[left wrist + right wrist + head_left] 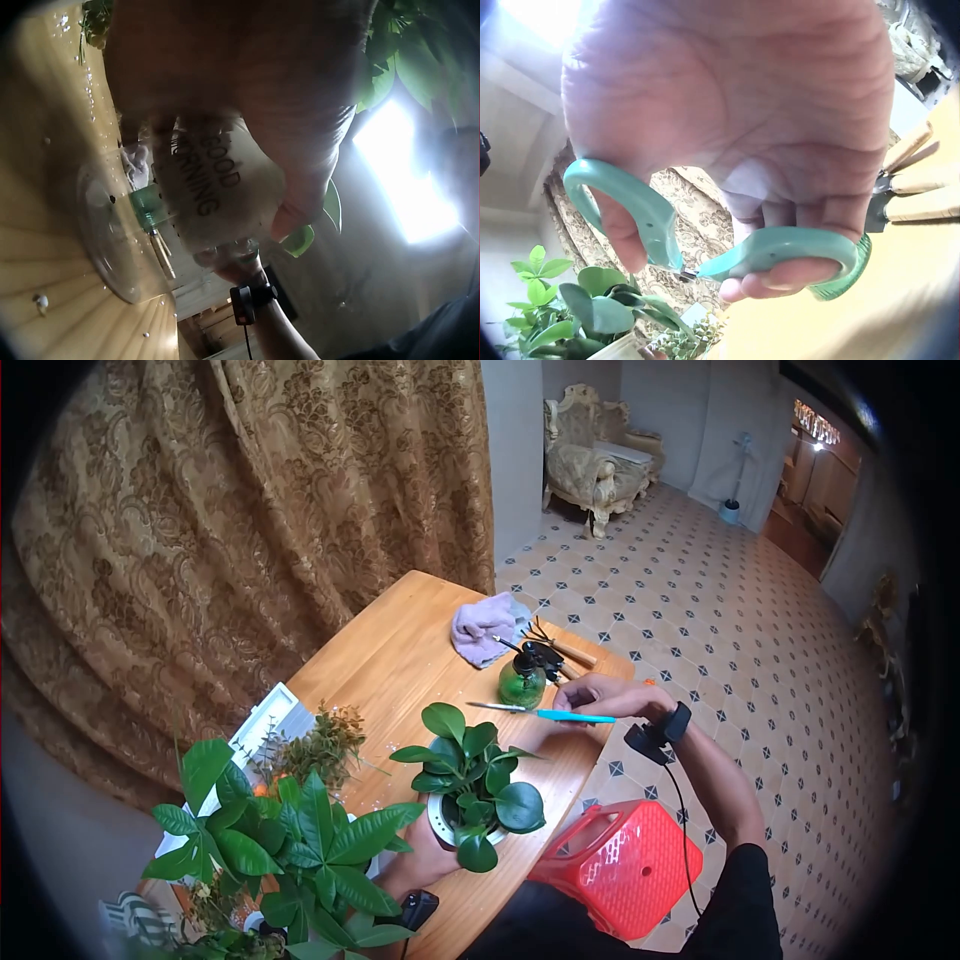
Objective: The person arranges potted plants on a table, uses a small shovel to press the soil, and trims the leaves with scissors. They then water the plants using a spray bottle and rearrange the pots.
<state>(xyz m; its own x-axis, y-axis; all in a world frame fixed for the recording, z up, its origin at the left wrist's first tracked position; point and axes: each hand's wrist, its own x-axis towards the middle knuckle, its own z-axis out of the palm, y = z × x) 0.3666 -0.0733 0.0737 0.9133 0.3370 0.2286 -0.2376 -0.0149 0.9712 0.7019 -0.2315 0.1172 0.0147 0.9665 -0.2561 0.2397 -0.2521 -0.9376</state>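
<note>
In the head view my left hand holds a white pot by its side, and a plant with rounded glossy green leaves grows from it. Dark "GOOD MORNING" lettering shows on the pot in the left wrist view, where the thumb and palm wrap its wall. A clear round plastic base is beneath it. My right hand grips scissors with teal handles, their blades pointing left above the table. Thumb and fingers pass through the handle loops, which are spread apart in the right wrist view.
A green spray bottle, small wooden-handled garden tools and a lilac cloth stand toward the table's far end. At left are a large leafy plant and a white tray. A red stool stands beside the table.
</note>
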